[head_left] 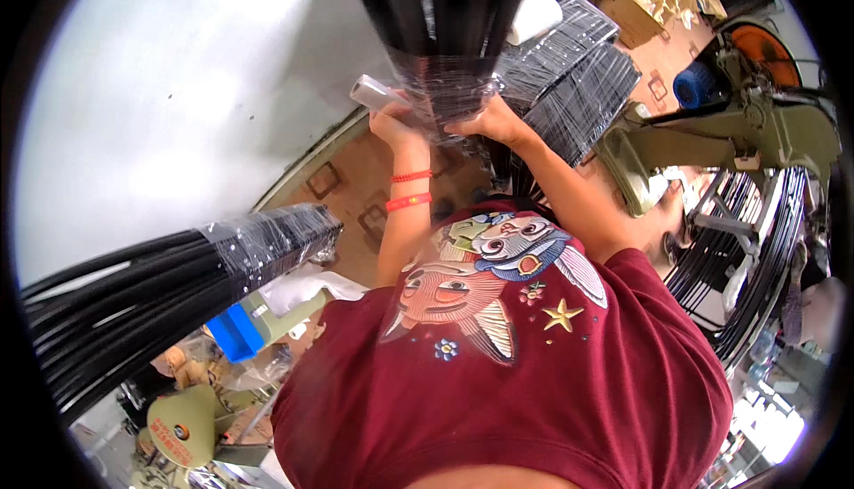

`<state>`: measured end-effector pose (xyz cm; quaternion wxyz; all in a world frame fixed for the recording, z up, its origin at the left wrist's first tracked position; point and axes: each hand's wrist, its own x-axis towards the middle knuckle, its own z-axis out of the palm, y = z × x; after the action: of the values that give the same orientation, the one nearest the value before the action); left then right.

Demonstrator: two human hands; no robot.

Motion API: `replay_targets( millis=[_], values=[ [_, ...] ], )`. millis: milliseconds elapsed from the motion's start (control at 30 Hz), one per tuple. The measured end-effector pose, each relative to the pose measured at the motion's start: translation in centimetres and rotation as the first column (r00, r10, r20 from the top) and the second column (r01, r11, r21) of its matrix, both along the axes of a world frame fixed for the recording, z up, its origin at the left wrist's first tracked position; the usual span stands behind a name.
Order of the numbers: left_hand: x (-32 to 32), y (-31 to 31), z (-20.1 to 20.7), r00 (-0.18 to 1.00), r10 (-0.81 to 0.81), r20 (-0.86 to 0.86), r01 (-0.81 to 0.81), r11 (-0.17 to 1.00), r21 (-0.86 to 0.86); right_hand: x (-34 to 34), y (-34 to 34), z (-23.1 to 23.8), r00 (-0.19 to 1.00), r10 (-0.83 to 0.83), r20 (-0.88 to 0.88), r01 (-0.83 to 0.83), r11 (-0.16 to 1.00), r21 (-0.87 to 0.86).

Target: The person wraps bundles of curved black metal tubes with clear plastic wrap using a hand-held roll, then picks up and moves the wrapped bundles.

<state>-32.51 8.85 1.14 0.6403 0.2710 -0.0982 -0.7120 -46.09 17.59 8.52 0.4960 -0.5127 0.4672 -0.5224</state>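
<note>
Your left grip (398, 124) is closed round the film roll (370, 90), which pokes out up-left. Your right grip (489, 122) touches the right side of the black bundle (445, 8) at its film band (445, 75) — can't tell if it's closed. Bundle sits between your grips, long axis running up the view; roll is just left of it, slanted to that axis. Second bundle (133, 289) well apart, left — wrapped stack (583, 88) beyond, right.
</note>
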Motion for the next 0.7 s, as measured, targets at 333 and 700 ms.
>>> replay_targets(
  millis=[333,700],
  values=[
    [4.7,4.9,5.5,0.822,0.085,0.564,0.071,0.966,-0.249,-0.4,-0.7,-1.2,0.974,0.055,-0.219,-0.055,0.998,0.002],
    [10.0,12.2,11.3,0.572,-0.167,0.803,0.741,0.526,-0.418,-5.7,-3.8,-0.5,0.94,0.338,0.054,-0.342,0.931,0.129]
  ],
)
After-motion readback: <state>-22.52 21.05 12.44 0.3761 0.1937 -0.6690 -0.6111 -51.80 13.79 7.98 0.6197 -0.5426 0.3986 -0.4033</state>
